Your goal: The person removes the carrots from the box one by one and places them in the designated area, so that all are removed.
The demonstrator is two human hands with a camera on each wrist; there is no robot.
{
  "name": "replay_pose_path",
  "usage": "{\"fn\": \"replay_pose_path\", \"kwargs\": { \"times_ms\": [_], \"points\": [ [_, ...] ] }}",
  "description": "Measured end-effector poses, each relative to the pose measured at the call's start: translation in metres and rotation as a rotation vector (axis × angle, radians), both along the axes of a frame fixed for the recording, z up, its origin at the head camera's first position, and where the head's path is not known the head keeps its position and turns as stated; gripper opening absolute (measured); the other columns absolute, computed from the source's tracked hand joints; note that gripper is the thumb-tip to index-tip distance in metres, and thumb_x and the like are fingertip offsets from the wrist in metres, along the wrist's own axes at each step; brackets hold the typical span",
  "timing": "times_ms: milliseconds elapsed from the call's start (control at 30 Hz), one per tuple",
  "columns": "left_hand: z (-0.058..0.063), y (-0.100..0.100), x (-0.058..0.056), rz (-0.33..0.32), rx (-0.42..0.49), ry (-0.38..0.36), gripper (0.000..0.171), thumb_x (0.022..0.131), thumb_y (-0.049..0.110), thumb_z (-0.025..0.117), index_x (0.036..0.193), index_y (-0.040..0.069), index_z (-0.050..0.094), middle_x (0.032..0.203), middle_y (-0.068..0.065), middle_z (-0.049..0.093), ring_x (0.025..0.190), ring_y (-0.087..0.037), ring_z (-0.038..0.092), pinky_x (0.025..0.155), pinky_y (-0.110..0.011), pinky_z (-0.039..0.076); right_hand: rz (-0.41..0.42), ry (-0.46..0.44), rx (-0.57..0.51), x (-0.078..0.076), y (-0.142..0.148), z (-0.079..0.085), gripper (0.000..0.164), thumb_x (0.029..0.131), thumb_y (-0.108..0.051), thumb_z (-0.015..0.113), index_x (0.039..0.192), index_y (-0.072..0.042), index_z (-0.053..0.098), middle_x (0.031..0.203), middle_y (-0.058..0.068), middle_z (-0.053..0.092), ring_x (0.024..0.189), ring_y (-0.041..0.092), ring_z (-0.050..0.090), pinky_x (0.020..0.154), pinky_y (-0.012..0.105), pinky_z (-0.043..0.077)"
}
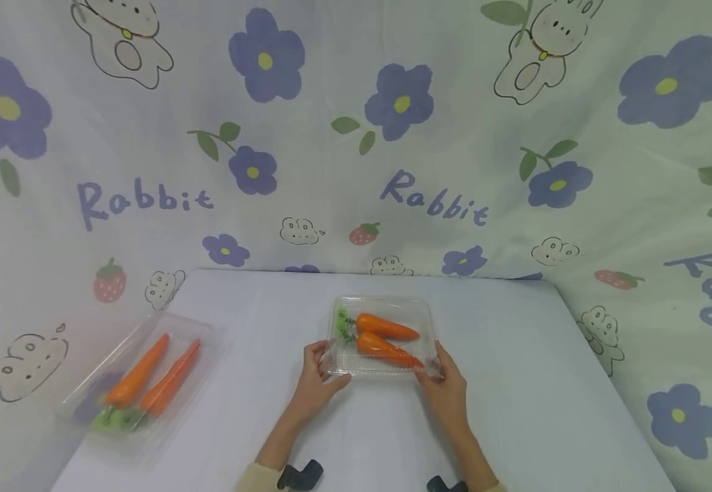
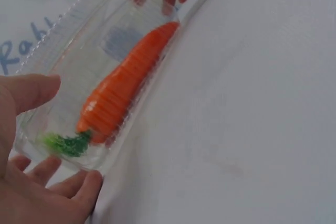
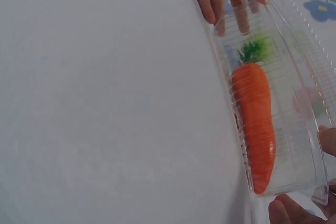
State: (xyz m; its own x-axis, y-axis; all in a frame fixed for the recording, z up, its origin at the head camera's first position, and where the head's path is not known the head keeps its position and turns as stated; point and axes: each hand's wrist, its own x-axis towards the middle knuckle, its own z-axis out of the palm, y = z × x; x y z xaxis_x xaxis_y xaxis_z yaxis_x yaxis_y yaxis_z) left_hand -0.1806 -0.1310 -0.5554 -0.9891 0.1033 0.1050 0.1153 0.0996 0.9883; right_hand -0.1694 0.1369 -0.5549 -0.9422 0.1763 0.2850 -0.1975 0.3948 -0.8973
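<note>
A clear plastic box (image 1: 387,305) is at the middle of the white table, with two orange carrots (image 1: 388,326) with green tops inside. My left hand (image 1: 316,386) grips its left end, the thumb near the front edge. On the opposite end, my right hand (image 1: 447,389) holds the right front corner. The left wrist view has the box wall (image 2: 113,17) tilted between both hands, and one carrot (image 2: 123,85) shows through it. In the right wrist view a carrot (image 3: 256,124) lies along the ribbed side; only some fingers (image 3: 294,211) of the right hand appear there.
A second clear box (image 1: 193,321) holding two carrots (image 1: 141,372) stands at the table's left edge. White table surface (image 1: 516,383) extends to the right. A cloth with rabbits and purple flowers (image 1: 399,102) hangs behind and at both sides.
</note>
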Motion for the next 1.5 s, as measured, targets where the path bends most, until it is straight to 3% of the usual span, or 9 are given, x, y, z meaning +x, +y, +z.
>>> {"fn": "replay_pose_path", "kwargs": {
  "times_ms": [367,500,600,733,900,1133,1300,1400,1500],
  "points": [
    [-0.003,0.0,0.006,-0.012,0.131,0.018,0.052,0.091,-0.005,0.06,0.128,-0.003,0.022,0.151,-0.028,0.025,0.138,-0.047,0.024,0.108,-0.048,0.033,-0.006,0.051,0.023,0.002,0.0,0.0,0.066,0.08,-0.007,0.08,0.139,0.001,0.05,0.135,0.019,0.054,0.104,0.032,0.064,0.075,0.031,0.057],
    [-0.003,0.0,0.004,-0.036,0.132,0.014,0.046,0.094,-0.004,0.055,0.126,-0.005,0.022,0.153,-0.027,0.023,0.14,-0.043,0.02,0.105,-0.03,0.037,-0.009,0.072,0.015,0.0,0.0,-0.001,0.066,0.079,-0.005,0.081,0.137,0.002,0.052,0.134,0.021,0.055,0.104,0.033,0.065,0.075,0.036,0.057],
    [-0.003,0.0,0.004,0.002,0.087,0.035,0.037,0.096,-0.004,0.052,0.124,-0.006,0.028,0.146,-0.028,0.032,0.135,-0.043,0.03,0.096,-0.019,0.039,0.005,0.066,0.006,-0.001,0.0,-0.001,0.065,0.078,-0.005,0.081,0.137,0.002,0.052,0.135,0.02,0.055,0.105,0.033,0.064,0.076,0.037,0.057],
    [0.001,0.002,0.0,0.024,-0.046,0.092,0.014,0.103,0.005,0.043,0.112,-0.005,0.049,0.137,-0.029,0.041,0.128,-0.045,0.037,0.102,-0.037,0.038,0.026,0.056,0.023,-0.005,0.0,0.001,0.062,0.08,-0.007,0.08,0.135,0.004,0.054,0.139,0.018,0.052,0.108,0.034,0.063,0.076,0.037,0.057],
    [0.004,0.003,-0.001,0.05,-0.078,0.065,0.018,0.104,0.009,0.043,0.11,0.0,0.057,0.147,-0.026,0.038,0.14,-0.041,0.026,0.112,-0.055,0.022,0.012,0.021,0.054,-0.007,0.004,0.004,0.064,0.081,-0.013,0.08,0.138,0.0,0.052,0.141,0.013,0.051,0.106,0.032,0.064,0.079,0.039,0.056],
    [0.003,-0.002,-0.001,0.08,-0.064,0.035,0.019,0.099,0.004,0.051,0.116,-0.003,0.054,0.14,-0.022,0.047,0.123,-0.037,0.05,0.095,-0.039,0.047,0.032,-0.015,0.039,-0.006,0.009,0.004,0.064,0.083,-0.013,0.079,0.139,-0.002,0.051,0.141,0.011,0.051,0.106,0.03,0.064,0.081,0.039,0.056],
    [0.012,-0.003,-0.003,0.068,-0.001,0.017,0.03,0.096,-0.002,0.053,0.125,-0.007,0.047,0.136,-0.025,0.045,0.107,-0.038,0.059,0.079,-0.02,0.05,0.034,-0.008,0.042,-0.007,0.009,0.007,0.065,0.082,-0.009,0.079,0.14,-0.002,0.051,0.141,0.013,0.051,0.106,0.031,0.064,0.078,0.037,0.057],
    [0.028,-0.002,0.001,0.082,-0.023,0.011,0.033,0.094,-0.005,0.056,0.125,-0.01,0.046,0.135,-0.03,0.045,0.113,-0.041,0.055,0.085,-0.027,0.051,0.037,-0.001,0.042,-0.007,0.01,0.009,0.065,0.081,-0.007,0.079,0.139,0.0,0.051,0.139,0.015,0.052,0.105,0.033,0.065,0.076,0.037,0.057],
    [0.03,-0.001,0.005,0.123,-0.052,-0.018,0.039,0.093,-0.002,0.06,0.129,-0.007,0.045,0.136,-0.027,0.045,0.119,-0.041,0.052,0.091,-0.036,0.051,0.025,-0.024,0.056,-0.002,0.012,0.009,0.063,0.08,-0.006,0.08,0.137,0.0,0.053,0.137,0.017,0.054,0.104,0.033,0.065,0.077,0.038,0.057]
  ]
}}
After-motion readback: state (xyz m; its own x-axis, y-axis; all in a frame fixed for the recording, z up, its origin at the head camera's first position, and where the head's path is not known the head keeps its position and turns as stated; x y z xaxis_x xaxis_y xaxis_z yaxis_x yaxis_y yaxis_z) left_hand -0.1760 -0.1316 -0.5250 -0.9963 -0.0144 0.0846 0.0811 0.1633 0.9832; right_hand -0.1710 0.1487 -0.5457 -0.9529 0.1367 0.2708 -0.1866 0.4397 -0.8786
